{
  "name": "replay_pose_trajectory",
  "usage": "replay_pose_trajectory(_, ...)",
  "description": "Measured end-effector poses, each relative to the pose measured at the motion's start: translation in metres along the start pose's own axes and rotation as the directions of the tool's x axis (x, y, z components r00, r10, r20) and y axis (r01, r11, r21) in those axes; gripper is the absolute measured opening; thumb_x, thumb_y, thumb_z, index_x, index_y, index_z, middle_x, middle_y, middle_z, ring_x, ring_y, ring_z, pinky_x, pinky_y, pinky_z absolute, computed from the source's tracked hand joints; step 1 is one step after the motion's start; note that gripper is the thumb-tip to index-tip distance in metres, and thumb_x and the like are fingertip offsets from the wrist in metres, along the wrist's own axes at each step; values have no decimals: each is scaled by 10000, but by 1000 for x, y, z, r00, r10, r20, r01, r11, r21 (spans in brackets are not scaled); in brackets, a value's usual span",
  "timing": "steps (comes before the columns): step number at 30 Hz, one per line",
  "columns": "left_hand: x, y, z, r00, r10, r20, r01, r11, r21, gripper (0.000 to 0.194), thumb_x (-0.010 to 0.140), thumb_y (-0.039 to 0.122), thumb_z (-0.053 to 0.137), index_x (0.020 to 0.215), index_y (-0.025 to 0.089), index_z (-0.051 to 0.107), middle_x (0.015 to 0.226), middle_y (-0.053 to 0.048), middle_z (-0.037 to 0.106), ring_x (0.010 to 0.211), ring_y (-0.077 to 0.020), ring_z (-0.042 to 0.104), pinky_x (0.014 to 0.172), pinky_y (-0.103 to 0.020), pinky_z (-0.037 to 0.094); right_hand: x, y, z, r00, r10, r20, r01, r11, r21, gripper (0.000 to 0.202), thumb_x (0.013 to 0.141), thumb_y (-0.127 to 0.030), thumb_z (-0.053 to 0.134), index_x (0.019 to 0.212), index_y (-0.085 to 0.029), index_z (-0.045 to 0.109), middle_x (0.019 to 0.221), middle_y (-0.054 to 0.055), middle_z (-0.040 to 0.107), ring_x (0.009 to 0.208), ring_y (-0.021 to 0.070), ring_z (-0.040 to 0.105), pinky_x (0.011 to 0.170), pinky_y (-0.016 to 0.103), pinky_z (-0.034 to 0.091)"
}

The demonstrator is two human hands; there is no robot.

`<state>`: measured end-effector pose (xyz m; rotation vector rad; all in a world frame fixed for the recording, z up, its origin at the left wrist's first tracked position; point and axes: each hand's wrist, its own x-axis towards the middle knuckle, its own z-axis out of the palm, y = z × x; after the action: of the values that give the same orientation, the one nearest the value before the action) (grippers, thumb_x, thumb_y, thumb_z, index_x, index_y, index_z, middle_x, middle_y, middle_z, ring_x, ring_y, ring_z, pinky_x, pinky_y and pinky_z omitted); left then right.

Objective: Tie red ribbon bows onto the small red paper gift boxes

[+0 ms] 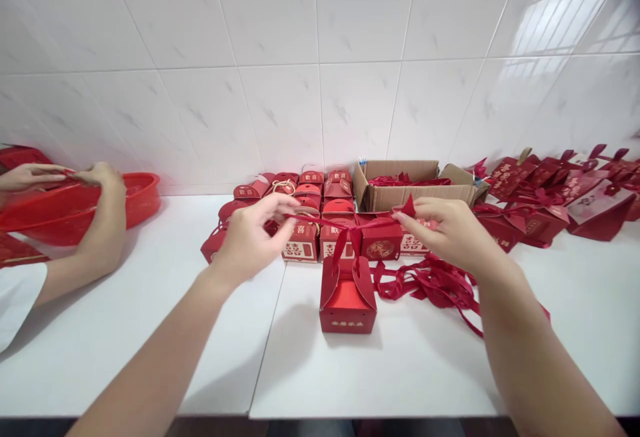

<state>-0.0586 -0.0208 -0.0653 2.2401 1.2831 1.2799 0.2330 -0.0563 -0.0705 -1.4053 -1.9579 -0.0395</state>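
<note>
The left hand [253, 237] and right hand [447, 230] partly hide the red ribbon [340, 246], while the left edge crops a co-worker's sleeve [19, 300].

You see a deep red small box [349, 323] with pale lettering and a bright orange-red centre, its ribbon [341, 246] crimson like the loose ribbons [440, 282], amid a white desk [425, 370], a brown carton [420, 198], a bright red basin [144, 198] and white wall tiles [280, 17] veined grey.
</note>
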Motion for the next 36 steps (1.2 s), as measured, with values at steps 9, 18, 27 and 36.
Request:
replay_pose_trajectory(9,-67,-104,-33,839,-404,366,247,880,405,307,731,301,507,1007,190,585,807,-32,661,711,-202,625,645,-294,505,-92,69,8,805,376,458,-242,914,-326,381,882,-461,421,704,-196,629,764,67,664,660,202,614,586,304,445)
replay_pose_trajectory(18,-63,-45,36,880,-231,415,268,963,-30,369,910,395,359,1214,219,475,1247,-102,554,1178,-242,498,956,-380,424,-59,2,48,948,157,277,-219,953,208,401,865,-468,521,1165,-204,503,1173,114,591,1091,238,572,905,391,474)
replay_pose_trajectory(27,-33,-53,46,365,-288,885,627,779,-5,168,682,330,677,654,171,632,494,15,506,394,-80,334,379,-199,218,-55,8,51,722,31,691,-501,711,493,271,826,-433,606,916,-221,463,798,-27,500,644,89,494,553,210,419)
replay_pose_trajectory(36,-32,-14,51,589,-201,783,600,758,-256,342,822,443,570,929,148,705,517,36,424,438,-75,273,400,-203,204,-43,-8,79,973,209,103,-232,913,337,246,809,-271,540,605,-150,605,730,50,512,671,155,503,673,319,428)
